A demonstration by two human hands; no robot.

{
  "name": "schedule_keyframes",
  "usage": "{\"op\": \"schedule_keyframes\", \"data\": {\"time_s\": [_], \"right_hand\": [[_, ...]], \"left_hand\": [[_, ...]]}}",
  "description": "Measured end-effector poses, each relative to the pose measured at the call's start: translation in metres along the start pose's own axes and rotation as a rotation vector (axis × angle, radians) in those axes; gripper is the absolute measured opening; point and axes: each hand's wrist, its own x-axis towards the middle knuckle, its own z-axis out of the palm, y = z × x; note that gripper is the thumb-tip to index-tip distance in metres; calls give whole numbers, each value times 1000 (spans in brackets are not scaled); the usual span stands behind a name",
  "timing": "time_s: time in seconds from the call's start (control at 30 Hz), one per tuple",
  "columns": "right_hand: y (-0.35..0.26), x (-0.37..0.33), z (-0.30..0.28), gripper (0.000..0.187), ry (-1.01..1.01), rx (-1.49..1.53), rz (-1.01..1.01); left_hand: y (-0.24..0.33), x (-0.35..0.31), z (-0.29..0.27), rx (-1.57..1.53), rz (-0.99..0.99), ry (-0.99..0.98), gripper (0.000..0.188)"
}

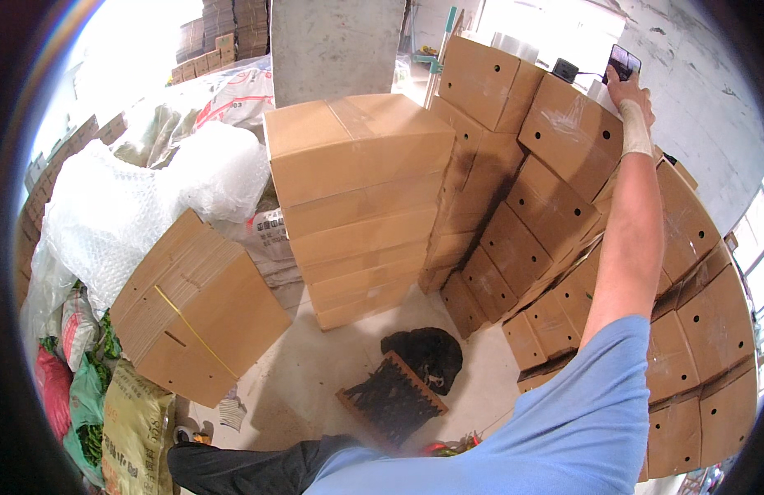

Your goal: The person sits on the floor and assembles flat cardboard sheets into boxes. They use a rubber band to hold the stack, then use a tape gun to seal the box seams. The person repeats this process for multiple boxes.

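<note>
My right arm, in a blue sleeve, reaches far up over the stacked cartons at the right. At its end my right hand (634, 97), with a beige band round the wrist, is closed around a smartphone (624, 63) with its screen lit. Just below the hand stand brown cardboard cartons (573, 136) with round holes in their sides. Beside the phone, a small black device (566, 70) and a whitish roll (601, 96) sit on top of the cartons. My left hand is out of the picture.
A tall carton stack (361, 206) stands in the middle. Left of it lean strapped flat cardboard sheets (200, 305), near bubble wrap (110, 194) and filled sacks (134, 429). A low woven-seat stool (390, 400) and a black crumpled heap (436, 355) are on the floor.
</note>
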Motion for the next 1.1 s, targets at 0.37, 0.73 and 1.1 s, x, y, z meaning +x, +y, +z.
{"op": "schedule_keyframes", "data": {"time_s": [0.37,0.73,1.1], "right_hand": [[-86,-387,-27,15,-119,1134,-918],[-257,-826,-151,26,-1472,1261,-1941],[-302,-1249,-166,31,-1147,183,-2653]], "left_hand": [[-10,-59,31,156,72,569,35],[43,-95,-6,134,-535,349,43],[7,-136,3,2,-863,513,50]]}}
